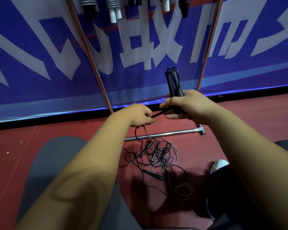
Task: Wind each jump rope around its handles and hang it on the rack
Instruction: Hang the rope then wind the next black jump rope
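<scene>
- my right hand [186,105] is wrapped around the lower part of a pair of black handles [172,80], held side by side and pointing up and away from me.
- my left hand [140,115] pinches the black cord [158,112] close to where it leaves the handles; the cord runs taut between the two hands, then drops from the left hand toward the floor.
- i judge this rope light, and its cord thin, limp and apt to spring loose, so i'd put tension on each turn. the handles are stiff and give the firm place to hold, low down, leaving the upper length free for wraps.
- below the hands, a tangled pile of ropes [158,156] in black and grey lies on the red floor [223,130], with one loose black handle [152,174] at its near edge; i expect snags when pulling slack.
- the rack's base bar [165,133] lies just behind the pile, and its upright poles [90,52] rise against a blue banner [40,47], with wound ropes [114,9] hanging at the top.
</scene>
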Available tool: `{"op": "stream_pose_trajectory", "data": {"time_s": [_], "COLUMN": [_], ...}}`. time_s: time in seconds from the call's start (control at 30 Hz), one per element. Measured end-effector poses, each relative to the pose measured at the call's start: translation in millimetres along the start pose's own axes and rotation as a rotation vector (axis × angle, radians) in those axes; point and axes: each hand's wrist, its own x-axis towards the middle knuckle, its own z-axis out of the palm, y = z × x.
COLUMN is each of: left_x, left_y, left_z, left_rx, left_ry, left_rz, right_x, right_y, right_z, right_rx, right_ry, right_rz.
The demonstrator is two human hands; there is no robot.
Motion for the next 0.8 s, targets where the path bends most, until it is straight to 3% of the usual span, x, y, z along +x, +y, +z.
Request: {"op": "stream_pose_trajectory", "data": {"time_s": [0.13, 0.23, 0.43, 0.6, 0.7, 0.8], "left_x": [-1, -1, -3, -8, -18, -23], "left_y": [-6, -12, -15, -12, -2, 13], "left_z": [-7, -11, -21, -32, -35, -32], "left_rx": [0.112, 0.029, -0.264, -0.27, -0.454, -0.428], "left_ry": [0.125, 0.112, 0.177, 0.129, 0.008, -0.085], "left_rz": [-0.076, -0.051, -0.012, 0.158, 0.201, 0.277], "right_x": [0, -3, -7, -14, -17, -17], "right_y": [8, 7, 7, 17, 26, 34], "right_z": [6, 9, 11, 17, 25, 33], "right_rx": [-0.028, -0.054, -0.037, -0.135, -0.22, -0.312], "right_ry": [-0.177, -0.276, -0.317, -0.589, -0.773, -0.836], "right_rz": [0.158, 0.213, 0.288, 0.399, 0.507, 0.566]}}
